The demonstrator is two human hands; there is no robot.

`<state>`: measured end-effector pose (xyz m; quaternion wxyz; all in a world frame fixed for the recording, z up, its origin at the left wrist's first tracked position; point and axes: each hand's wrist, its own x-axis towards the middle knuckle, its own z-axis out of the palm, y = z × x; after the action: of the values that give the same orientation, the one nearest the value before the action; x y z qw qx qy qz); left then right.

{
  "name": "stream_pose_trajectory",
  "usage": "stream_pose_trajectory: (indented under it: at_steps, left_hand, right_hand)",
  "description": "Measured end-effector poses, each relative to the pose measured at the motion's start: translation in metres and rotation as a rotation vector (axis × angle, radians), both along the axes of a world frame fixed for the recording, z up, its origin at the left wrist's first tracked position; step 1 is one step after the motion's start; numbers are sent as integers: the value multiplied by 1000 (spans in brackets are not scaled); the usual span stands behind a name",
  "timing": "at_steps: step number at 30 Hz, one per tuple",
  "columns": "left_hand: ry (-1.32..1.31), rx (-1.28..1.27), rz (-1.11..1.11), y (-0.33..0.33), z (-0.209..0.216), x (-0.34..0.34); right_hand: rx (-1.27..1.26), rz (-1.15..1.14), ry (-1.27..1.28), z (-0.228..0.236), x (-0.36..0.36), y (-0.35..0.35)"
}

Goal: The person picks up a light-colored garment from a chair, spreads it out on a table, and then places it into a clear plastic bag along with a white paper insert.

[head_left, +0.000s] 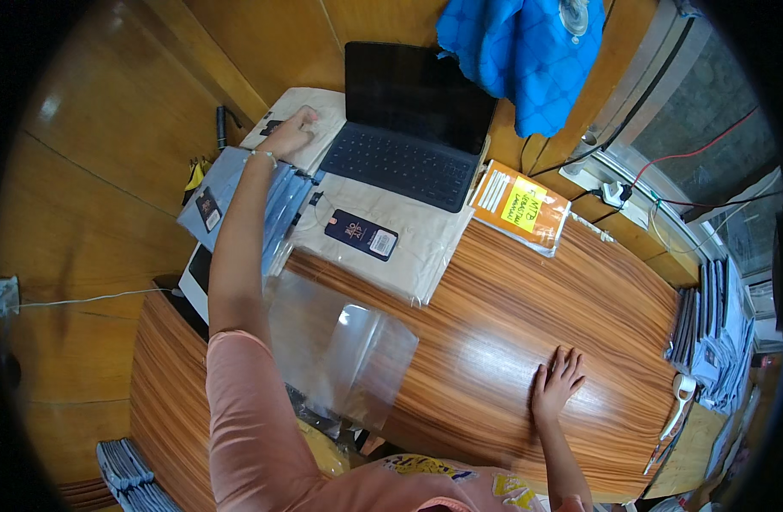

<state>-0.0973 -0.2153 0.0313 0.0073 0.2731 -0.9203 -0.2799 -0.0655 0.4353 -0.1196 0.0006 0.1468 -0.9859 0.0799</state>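
Note:
My left hand (291,135) reaches far across the table and rests over a folded cream garment (323,104) in a clear bag, its fingers loosely bent and a little apart. A dark tag (270,128) shows beside the wrist. Under my forearm lies a stack of folded light-blue garments (229,192), also with a dark tag. Another cream garment (417,247) in clear wrapping lies in front of the tablet, its dark hang tag (362,234) facing up. My right hand (558,384) lies flat on the wooden table (477,316), fingers spread, holding nothing.
A tablet (417,94) with a dark keyboard (397,166) stands at the back. Clear plastic bags (340,341) lie near my body. An orange booklet (524,209) with a yellow label is right of the tablet. A white-handled tool (680,401) and folded garments (712,333) sit at right.

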Motion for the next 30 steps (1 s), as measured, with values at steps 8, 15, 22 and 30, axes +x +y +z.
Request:
stream_pose_trajectory:
  at_steps: [8, 15, 22, 30]
  left_hand:
    - [-188, -390, 139, -32, -26, 14]
    - [844, -351, -189, 165, 39, -18]
    - [848, 121, -564, 421, -27, 40]
    - [256, -317, -522, 513, -179, 41]
  right_hand:
    - [-25, 38, 0, 0, 2, -7]
    - [-112, -99, -136, -4, 12, 3]
    - [-187, 41, 148, -33, -8, -9]
    - [-377, 33, 123, -26, 2, 4]
